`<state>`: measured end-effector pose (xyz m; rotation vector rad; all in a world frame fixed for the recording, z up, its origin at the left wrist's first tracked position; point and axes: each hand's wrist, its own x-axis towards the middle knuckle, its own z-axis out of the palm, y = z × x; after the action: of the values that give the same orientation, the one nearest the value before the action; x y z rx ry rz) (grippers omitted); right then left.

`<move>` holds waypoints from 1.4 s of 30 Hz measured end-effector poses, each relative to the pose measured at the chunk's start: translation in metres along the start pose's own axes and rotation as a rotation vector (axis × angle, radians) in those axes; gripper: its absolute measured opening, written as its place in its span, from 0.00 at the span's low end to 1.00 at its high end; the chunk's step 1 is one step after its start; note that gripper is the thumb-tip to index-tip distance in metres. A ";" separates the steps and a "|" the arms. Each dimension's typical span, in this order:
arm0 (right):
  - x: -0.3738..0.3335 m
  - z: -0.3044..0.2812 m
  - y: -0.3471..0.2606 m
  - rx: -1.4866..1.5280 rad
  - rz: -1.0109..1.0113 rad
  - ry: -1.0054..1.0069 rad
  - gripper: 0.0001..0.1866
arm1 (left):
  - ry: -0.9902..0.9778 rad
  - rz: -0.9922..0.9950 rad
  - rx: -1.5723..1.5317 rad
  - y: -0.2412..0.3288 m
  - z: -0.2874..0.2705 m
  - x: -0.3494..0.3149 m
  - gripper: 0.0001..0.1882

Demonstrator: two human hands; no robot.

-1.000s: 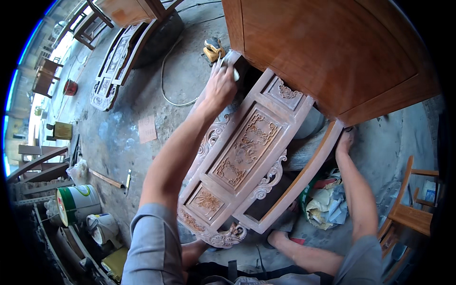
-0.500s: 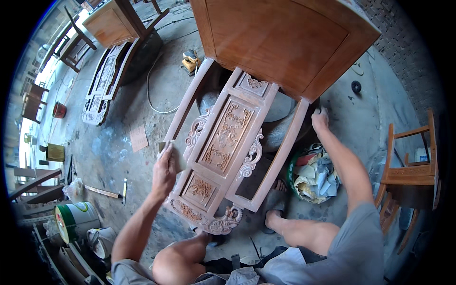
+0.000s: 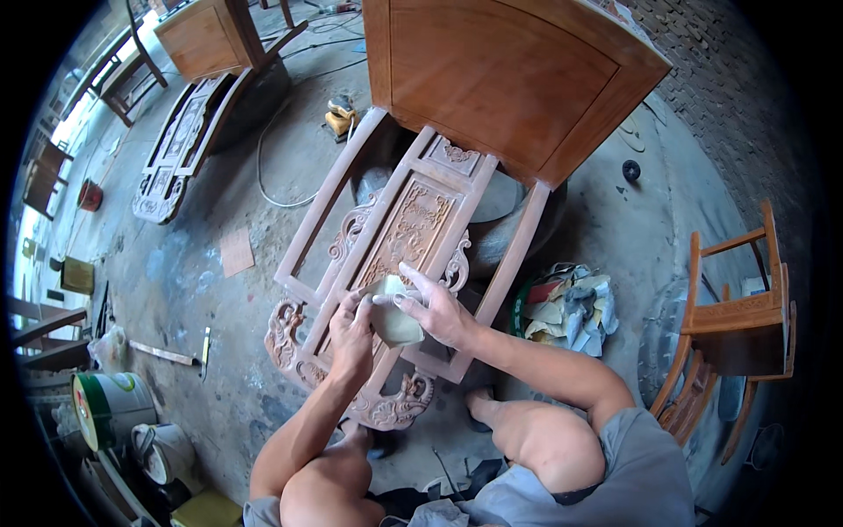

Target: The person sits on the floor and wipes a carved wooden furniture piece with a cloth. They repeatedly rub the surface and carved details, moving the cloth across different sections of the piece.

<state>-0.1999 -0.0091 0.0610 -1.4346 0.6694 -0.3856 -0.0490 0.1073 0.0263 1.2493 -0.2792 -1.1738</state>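
In front of me a carved wooden chair lies tipped over, its pale, dusty backrest [image 3: 329,206] stretching toward my knees. The brown seat panel [image 3: 492,83] rises at its far end. Over the lower backrest I hold a bent piece of grey-green sandpaper [image 3: 397,328] between both hands. My left hand [image 3: 351,334] is closed on the sheet's left edge. My right hand [image 3: 446,316] pinches the right side, its index finger stretched out above the sheet. Together the hands and sheet hide part of the lower carved panel.
A green-rimmed bin [image 3: 520,312] full of crumpled paper stands right of the backrest. A yellow power sander [image 3: 338,123] with a cable lies beyond it on the left. White buckets [image 3: 118,400] sit at lower left; another chair [image 3: 738,316] is at right, and a similar carved backrest [image 3: 180,140] at far left.
My right hand has left the chair's far right side and come to the sandpaper. My left hand has moved rightward with the sheet, from the backrest's left side to above it.
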 end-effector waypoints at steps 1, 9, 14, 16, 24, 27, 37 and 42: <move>0.007 -0.006 0.010 0.107 0.075 -0.009 0.36 | -0.035 -0.016 -0.043 -0.002 0.002 -0.002 0.14; 0.027 -0.033 0.016 0.511 0.308 -0.284 0.23 | -0.101 -0.048 -0.036 -0.011 0.012 -0.013 0.16; 0.025 -0.031 -0.002 0.145 0.222 -0.371 0.27 | -0.044 -0.232 -0.070 0.000 0.012 -0.013 0.15; 0.015 -0.028 -0.010 0.059 0.233 -0.412 0.33 | -0.030 -0.347 -0.166 0.010 0.013 -0.014 0.14; -0.005 -0.038 0.002 -0.803 -0.280 -0.370 0.33 | -0.093 -0.585 -0.185 0.020 0.013 -0.003 0.16; 0.026 -0.072 -0.005 -0.777 -0.257 -0.183 0.27 | -0.091 -0.096 0.159 0.015 -0.007 0.003 0.17; 0.139 -0.174 -0.010 -1.083 -0.587 0.421 0.22 | 0.443 0.617 0.814 -0.011 -0.110 -0.025 0.14; 0.157 -0.197 0.013 -1.227 -0.643 0.385 0.23 | 0.827 0.444 0.682 -0.049 -0.165 -0.047 0.20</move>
<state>-0.2062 -0.2575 0.0180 -2.8131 0.7719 -0.8407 0.0242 0.2472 -0.0557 2.0222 -0.3154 -0.1006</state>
